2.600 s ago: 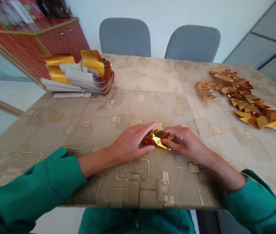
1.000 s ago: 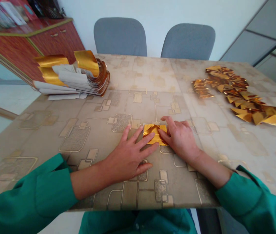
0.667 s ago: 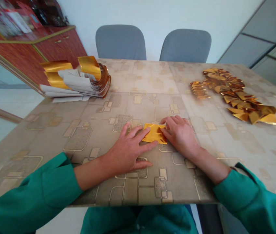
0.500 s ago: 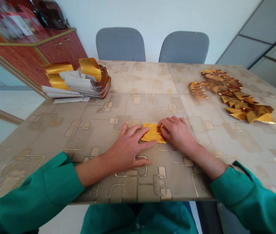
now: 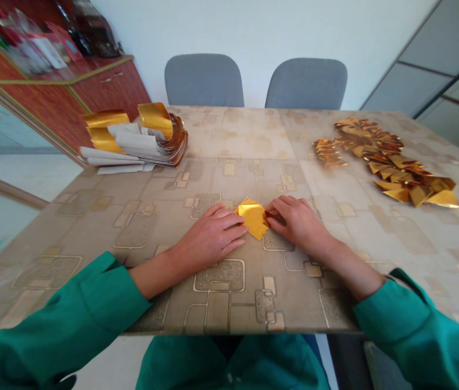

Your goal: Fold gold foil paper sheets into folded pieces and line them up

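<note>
A small piece of gold foil paper (image 5: 254,219), partly folded, lies on the patterned tablecloth between my two hands. My left hand (image 5: 213,234) grips its left edge, thumb tucked mostly out of sight under the fingers. At the right edge, my right hand (image 5: 297,223) pinches the paper between curled fingers and thumb. The paper's lower edge looks notched, and a bright crease crosses its upper part. Both wrists rest low over the table.
A stack of gold and grey paper sheets (image 5: 144,142) sits at the back left. Folded gold paper pieces (image 5: 392,157) lie in linked-looking rows at the right. Two grey chairs (image 5: 205,81) stand behind the table (image 5: 229,319); a reddish wooden cabinet (image 5: 107,89) is at far left.
My left fingers, spread over the paper before, have drawn together at its left edge. The paper has gone from a near-rectangle to a pointed shape. My right hand stays at its right side.
</note>
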{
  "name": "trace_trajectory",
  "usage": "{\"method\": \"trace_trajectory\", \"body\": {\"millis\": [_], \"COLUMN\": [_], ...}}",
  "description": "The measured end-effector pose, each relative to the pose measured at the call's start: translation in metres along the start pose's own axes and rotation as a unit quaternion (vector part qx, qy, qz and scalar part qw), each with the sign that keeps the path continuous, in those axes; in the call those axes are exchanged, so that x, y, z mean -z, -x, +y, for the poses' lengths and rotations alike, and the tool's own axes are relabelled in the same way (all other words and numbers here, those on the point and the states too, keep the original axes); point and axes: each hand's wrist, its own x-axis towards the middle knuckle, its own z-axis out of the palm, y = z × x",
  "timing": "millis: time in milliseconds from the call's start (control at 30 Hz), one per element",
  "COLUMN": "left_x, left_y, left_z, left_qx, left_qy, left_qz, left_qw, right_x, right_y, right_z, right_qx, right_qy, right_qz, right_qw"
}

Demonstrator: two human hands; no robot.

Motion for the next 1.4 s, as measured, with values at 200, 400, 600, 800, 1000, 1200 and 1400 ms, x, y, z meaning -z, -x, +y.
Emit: {"method": "trace_trajectory", "body": {"millis": [200,400,600,800,1000,1200,1400], "left_x": [-0.005,-0.006,-0.009,-0.003,-0.002,-0.007,-0.013], "left_y": [0.0,0.001,0.001,0.002,-0.001,0.0,0.002], "left_z": [-0.004,-0.002,0.001,-0.012,-0.015,-0.004,0.002], "left_qx": [-0.021,-0.024,-0.042,-0.054,-0.04,0.012,0.09], "left_qy": [0.009,0.034,0.026,0.041,0.026,0.07,0.124], "left_qz": [0.016,0.045,0.071,0.029,0.044,0.082,0.115], "left_qw": [1.0,0.998,0.996,0.997,0.998,0.994,0.981], "right_x": [-0.002,0.004,0.005,0.004,0.009,0.011,0.008], "right_y": [0.0,0.004,0.008,0.009,0.012,0.011,0.009], "right_z": [0.006,-0.001,-0.016,-0.019,-0.034,-0.03,-0.019], "right_qx": [0.013,0.064,0.123,0.099,0.078,0.071,0.051], "right_qy": [-0.053,-0.05,-0.052,-0.042,0.034,-0.005,-0.082], "right_qz": [0.021,0.076,0.009,-0.04,-0.034,-0.052,-0.063], "right_qw": [0.998,0.994,0.991,0.993,0.996,0.996,0.993]}}
